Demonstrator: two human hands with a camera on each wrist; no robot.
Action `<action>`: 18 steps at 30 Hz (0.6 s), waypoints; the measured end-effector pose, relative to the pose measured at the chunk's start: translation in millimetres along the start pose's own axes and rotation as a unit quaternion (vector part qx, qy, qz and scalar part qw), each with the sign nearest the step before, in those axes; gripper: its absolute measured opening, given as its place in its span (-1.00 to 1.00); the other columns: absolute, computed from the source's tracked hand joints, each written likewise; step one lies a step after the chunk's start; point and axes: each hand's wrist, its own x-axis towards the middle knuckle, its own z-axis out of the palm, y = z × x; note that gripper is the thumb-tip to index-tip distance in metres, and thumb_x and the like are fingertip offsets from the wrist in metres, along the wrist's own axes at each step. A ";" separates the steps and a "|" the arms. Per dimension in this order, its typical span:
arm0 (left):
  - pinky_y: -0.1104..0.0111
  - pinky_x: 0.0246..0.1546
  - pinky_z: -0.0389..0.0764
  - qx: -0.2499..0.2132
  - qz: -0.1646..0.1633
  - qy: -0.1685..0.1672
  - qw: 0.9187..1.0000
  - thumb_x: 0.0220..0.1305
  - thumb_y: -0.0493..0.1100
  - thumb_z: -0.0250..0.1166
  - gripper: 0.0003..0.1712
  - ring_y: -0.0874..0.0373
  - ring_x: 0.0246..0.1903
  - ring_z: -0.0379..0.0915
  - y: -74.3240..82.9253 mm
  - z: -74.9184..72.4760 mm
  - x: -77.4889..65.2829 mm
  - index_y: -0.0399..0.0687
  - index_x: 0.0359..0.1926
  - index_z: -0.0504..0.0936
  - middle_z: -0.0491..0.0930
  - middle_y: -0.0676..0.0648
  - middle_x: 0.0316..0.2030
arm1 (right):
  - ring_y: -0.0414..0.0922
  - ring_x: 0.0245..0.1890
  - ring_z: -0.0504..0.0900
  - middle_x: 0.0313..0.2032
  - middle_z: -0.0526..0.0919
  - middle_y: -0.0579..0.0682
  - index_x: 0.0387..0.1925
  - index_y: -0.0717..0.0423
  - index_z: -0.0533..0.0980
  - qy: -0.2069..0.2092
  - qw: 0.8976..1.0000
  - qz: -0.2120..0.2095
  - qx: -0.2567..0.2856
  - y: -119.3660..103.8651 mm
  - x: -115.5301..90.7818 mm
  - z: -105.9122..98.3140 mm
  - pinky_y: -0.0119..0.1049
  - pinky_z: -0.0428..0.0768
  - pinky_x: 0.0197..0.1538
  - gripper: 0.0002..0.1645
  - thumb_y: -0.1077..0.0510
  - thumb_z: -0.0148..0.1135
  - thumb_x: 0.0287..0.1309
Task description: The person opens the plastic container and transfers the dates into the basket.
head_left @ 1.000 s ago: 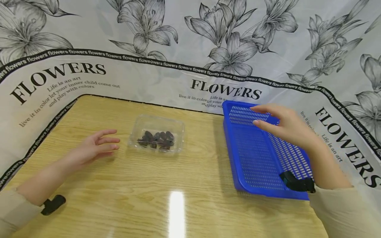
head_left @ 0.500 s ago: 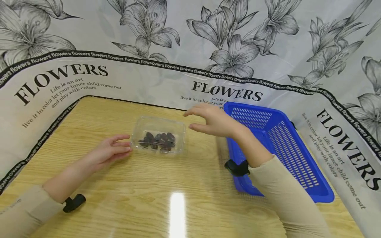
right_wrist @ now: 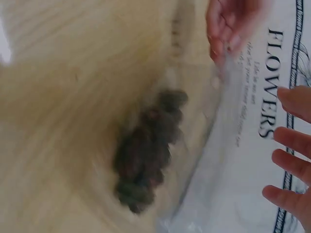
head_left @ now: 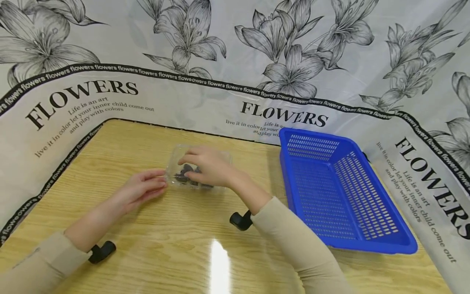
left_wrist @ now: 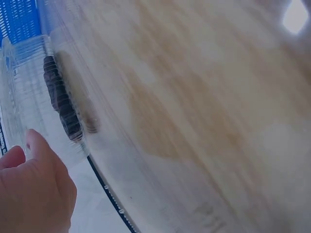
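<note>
A clear plastic box (head_left: 177, 154) holds several dark, plum-brown oval fruits (head_left: 182, 174), clustered along its near side. At the box's left end, my left hand (head_left: 141, 190) has its fingertips right at the wall, fingers loosely extended. My right hand (head_left: 211, 165) is over the box with fingers spread and nothing between them, hiding part of the fruits. In the right wrist view, the fruits (right_wrist: 148, 150) are blurred, and the right-hand fingers (right_wrist: 291, 165) are apart from them. The left wrist view shows the fruits (left_wrist: 60, 99) through the clear wall beside the left hand (left_wrist: 36, 189).
A blue perforated plastic basket (head_left: 321, 196) stands to the right on the wooden table (head_left: 176, 237). White cloth with a flower print (head_left: 183, 90) hangs behind the table and along its sides. A bright glare streak lies near the front.
My right hand has swept left from above the blue basket to over the clear box. My left hand has moved right, up to the box's left end. The box stays in place.
</note>
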 end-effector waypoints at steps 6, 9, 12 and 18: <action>0.46 -0.10 0.54 -0.035 -0.013 0.000 0.999 0.34 -0.31 0.10 -0.23 0.29 -0.19 0.53 1.3 0.8 0.4 -0.40 0.40 -0.14 0.54 0.07 -0.22 | -0.06 -0.01 0.48 -0.04 0.55 0.04 -0.04 0.03 0.56 0.064 0.996 -0.015 -0.052 -16.1 10.0 36.8 -0.24 0.44 0.06 -0.70 0.12 0.23 0.16; 0.48 -0.12 0.54 -0.048 -0.014 -0.002 0.999 0.34 -0.31 0.10 -0.23 0.31 -0.20 0.53 0.1 -0.2 1.0 -0.42 0.39 -0.12 0.57 0.09 -0.25 | -0.03 0.05 0.45 0.01 0.54 0.05 -0.06 -0.01 0.57 0.079 0.993 -0.008 -0.091 -22.4 12.8 48.8 -0.19 0.42 0.10 -0.70 0.06 0.23 0.16; 0.48 -0.13 0.54 -0.056 -0.010 -0.005 0.998 0.34 -0.32 0.09 -0.24 0.31 -0.21 0.54 -1.6 -0.7 1.9 -0.43 0.39 -0.12 0.59 0.09 -0.26 | -0.05 0.07 0.44 0.01 0.54 0.02 -0.10 -0.07 0.59 0.092 0.988 0.004 -0.126 -25.2 15.6 56.8 -0.18 0.42 0.07 -0.74 0.02 0.22 0.17; 0.47 -0.15 0.55 -0.068 -0.005 -0.006 0.998 0.32 -0.34 0.10 -0.23 0.29 -0.23 0.55 -2.5 -0.6 3.3 -0.46 0.38 -0.14 0.60 0.09 -0.28 | -0.07 0.00 0.46 -0.05 0.56 -0.01 -0.23 -0.06 0.60 0.115 0.982 0.002 -0.148 -27.3 19.2 65.1 -0.20 0.48 -0.04 -0.83 0.01 0.19 0.19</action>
